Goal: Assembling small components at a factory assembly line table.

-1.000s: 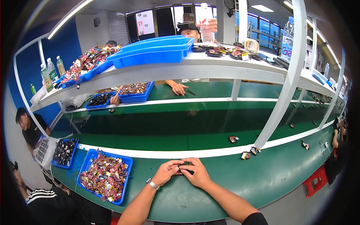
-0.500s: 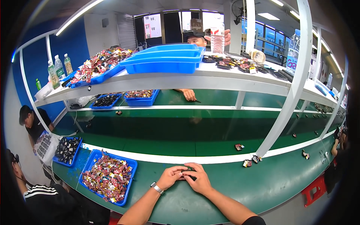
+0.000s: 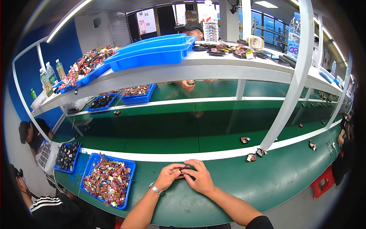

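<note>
Over the green bench (image 3: 232, 179) my left hand (image 3: 169, 176) and my right hand (image 3: 199, 179) meet, their fingers closed on one small black part (image 3: 184, 169). Fingers cover most of it, so its exact kind does not show. A watch circles my left wrist. To the left of my hands lies a blue tray (image 3: 132, 173) heaped with small reddish pieces bearing white and yellow bits. Behind it and further left, a smaller blue tray (image 3: 78, 154) holds black parts.
A white shelf (image 3: 160, 72) crosses above the bench, carrying blue trays (image 3: 148, 57), a water bottle (image 3: 210, 23) and loose pieces. A slanting white post (image 3: 286, 103) stands at right. Small parts (image 3: 251, 157) lie near its foot. People sit at both sides and across.
My fingers have shifted around the black part, which stays between both hands. The person across has let go of the water bottle on the shelf. The view has tilted slightly.
</note>
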Demonstrator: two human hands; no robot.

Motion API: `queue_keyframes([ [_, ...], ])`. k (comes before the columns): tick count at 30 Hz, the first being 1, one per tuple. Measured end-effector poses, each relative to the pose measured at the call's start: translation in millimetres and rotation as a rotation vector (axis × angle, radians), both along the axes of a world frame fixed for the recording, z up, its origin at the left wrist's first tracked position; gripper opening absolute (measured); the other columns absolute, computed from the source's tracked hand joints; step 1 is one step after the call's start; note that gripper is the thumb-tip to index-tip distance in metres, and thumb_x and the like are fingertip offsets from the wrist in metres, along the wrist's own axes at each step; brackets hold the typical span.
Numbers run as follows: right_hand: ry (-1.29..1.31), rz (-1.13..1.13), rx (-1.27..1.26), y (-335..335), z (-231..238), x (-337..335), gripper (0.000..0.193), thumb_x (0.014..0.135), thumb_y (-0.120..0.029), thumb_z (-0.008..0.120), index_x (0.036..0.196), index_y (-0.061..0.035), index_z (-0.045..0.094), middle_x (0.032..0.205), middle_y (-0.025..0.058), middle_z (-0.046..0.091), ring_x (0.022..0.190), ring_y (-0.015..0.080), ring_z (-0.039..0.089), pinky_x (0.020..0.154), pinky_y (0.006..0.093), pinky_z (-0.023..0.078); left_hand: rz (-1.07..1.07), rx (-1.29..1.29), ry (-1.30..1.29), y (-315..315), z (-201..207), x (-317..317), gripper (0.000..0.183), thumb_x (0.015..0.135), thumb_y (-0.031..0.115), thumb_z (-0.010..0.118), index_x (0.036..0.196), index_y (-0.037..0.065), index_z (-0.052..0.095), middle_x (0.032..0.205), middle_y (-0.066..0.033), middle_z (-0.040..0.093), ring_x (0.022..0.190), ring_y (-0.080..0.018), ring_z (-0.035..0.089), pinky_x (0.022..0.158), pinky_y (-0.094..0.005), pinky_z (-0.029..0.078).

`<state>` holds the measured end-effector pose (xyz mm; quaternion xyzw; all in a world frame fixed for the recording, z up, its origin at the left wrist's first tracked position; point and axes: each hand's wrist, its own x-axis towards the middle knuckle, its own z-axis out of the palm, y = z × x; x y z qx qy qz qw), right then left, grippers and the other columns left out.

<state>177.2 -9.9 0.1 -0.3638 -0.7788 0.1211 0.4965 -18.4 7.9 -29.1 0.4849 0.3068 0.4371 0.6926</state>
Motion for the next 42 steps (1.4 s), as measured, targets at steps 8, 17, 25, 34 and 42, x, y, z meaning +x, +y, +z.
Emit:
queue_keyframes([
  [8,0.037,0.037,-0.073,1.1,-2.1,-0.4,0.021,0.077,-0.002,0.072,0.097,-0.0081,0.073,0.125,0.0091,0.062,0.122,0.0330,0.052,0.101,0.0423,0.046,-0.007,0.003,-0.041,-3.5,-1.6,5.6,0.032,0.100,0.006,0.052,0.131,-0.002,0.052,0.130,-0.0156,0.059,0.115,-0.0230,0.061,0.099,-0.0372,0.054],
  [17,0.005,-0.036,-0.022,2.6,3.8,-2.2,0.020,0.078,-0.004,0.072,0.098,-0.0055,0.071,0.115,0.0101,0.062,0.110,0.0311,0.057,0.091,0.0396,0.050,0.058,0.020,-0.022,-2.9,3.4,8.9,0.033,0.101,0.009,0.052,0.131,-0.003,0.050,0.127,-0.0149,0.059,0.114,-0.0234,0.062,0.098,-0.0389,0.055],
  [25,-0.066,-0.101,0.135,4.1,-1.0,1.5,0.015,0.076,-0.004,0.073,0.090,-0.0065,0.069,0.098,0.0040,0.062,0.087,0.0231,0.061,0.069,0.0334,0.054,0.041,-0.005,0.034,-5.2,7.9,12.9,0.033,0.101,0.005,0.049,0.133,-0.001,0.050,0.123,-0.0125,0.060,0.111,-0.0206,0.062,0.097,-0.0359,0.055],
  [34,-0.116,-0.104,0.111,2.3,2.0,-0.6,0.017,0.074,-0.005,0.076,0.089,-0.0069,0.070,0.093,0.0048,0.063,0.084,0.0228,0.062,0.069,0.0329,0.054,0.044,-0.040,0.068,-4.4,8.2,14.8,0.031,0.101,0.004,0.048,0.132,-0.002,0.052,0.121,-0.0117,0.062,0.109,-0.0184,0.063,0.093,-0.0331,0.057],
  [42,-0.112,-0.181,0.111,-0.8,-4.0,-7.0,0.014,0.075,-0.007,0.076,0.087,-0.0078,0.070,0.088,0.0038,0.063,0.079,0.0217,0.062,0.066,0.0332,0.054,0.039,-0.027,0.099,-6.8,7.4,14.6,0.031,0.101,0.004,0.047,0.131,-0.002,0.052,0.119,-0.0110,0.064,0.107,-0.0179,0.064,0.091,-0.0314,0.057],
])
